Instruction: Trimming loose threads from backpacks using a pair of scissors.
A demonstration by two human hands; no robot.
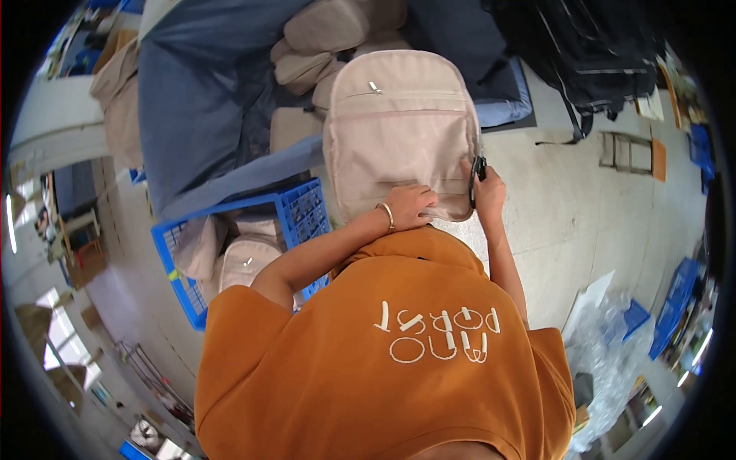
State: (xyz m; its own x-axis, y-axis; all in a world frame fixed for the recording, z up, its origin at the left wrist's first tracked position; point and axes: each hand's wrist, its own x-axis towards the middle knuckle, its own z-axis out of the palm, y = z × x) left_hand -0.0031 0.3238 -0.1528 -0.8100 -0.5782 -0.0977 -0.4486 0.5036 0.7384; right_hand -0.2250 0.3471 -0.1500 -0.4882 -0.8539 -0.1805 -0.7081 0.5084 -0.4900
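Observation:
A pale pink backpack panel or bag (402,126) with a zipped front pocket stands upright in front of me, close to my body. My left hand (412,205), with a bangle at its wrist, has its fingers curled on the bag's lower edge. At the bag's lower right side my right hand (489,192) is closed round a small black tool (477,182), which looks like thread snips. Its blades cannot be made out. The tool lies against the bag's side edge.
Behind the bag, a large blue fabric-sided bin (207,100) holds several pink bags (326,34). A blue plastic crate (303,207) with more pink bags stands at left. Black bags (598,57) hang at far right; clear plastic wrap (609,368) lies at lower right.

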